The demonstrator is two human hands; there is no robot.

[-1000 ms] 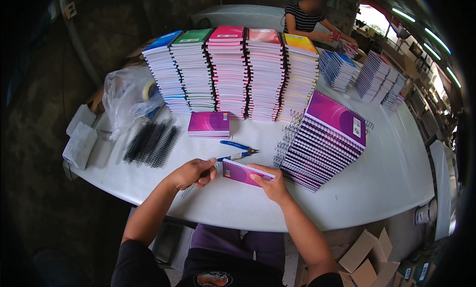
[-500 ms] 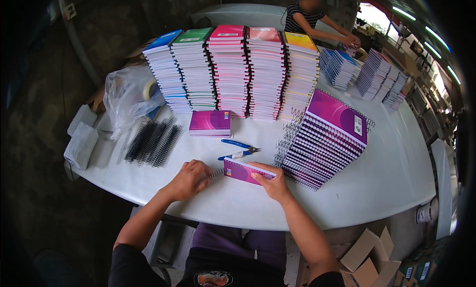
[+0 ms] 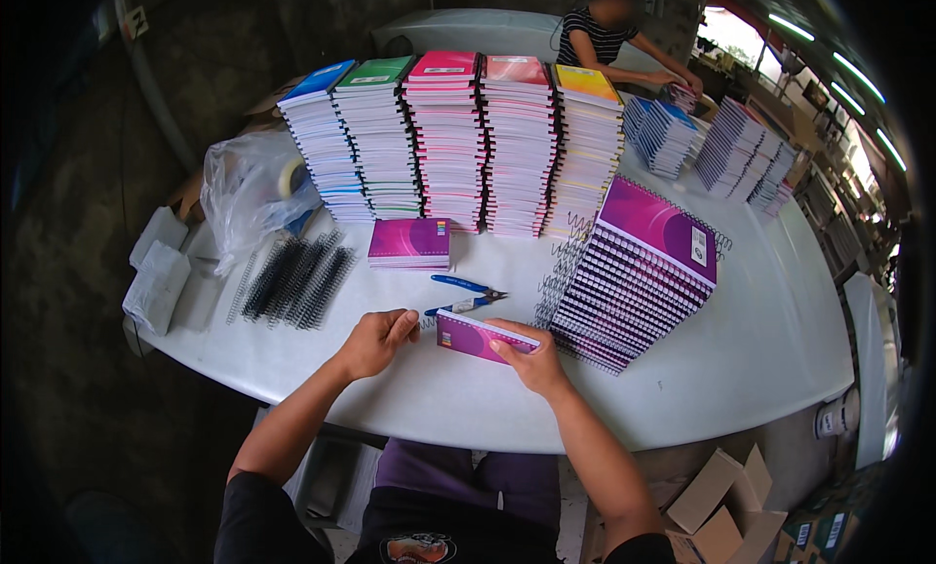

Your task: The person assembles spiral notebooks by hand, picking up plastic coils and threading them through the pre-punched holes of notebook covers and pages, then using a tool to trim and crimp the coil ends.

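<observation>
My right hand (image 3: 534, 357) grips a small purple notebook (image 3: 473, 338) by its right end, thumb on the cover and fingers behind. The notebook is tilted, with a row of punched holes along its upper long edge. At its left end my left hand (image 3: 380, 343) is closed on a dark wire spiral (image 3: 427, 322), pinched between thumb and fingers. Only a short length of that spiral shows between hand and notebook; whether its tip is in the holes I cannot tell. Just beyond the notebook lie blue-handled cutting pliers (image 3: 468, 296), their jaws pointing right.
Loose dark spirals (image 3: 297, 281) lie at left, near a clear plastic bag (image 3: 244, 189). Behind the pliers sits a low purple notebook stack (image 3: 409, 244). Tall coloured notebook stacks (image 3: 444, 145) line the back. A leaning purple stack (image 3: 634, 272) with protruding spirals stands right. Another person (image 3: 600, 42) works beyond.
My left hand has turned and risen slightly toward the notebook's left end. Less of the spiral shows between them. My right hand keeps its hold on the notebook.
</observation>
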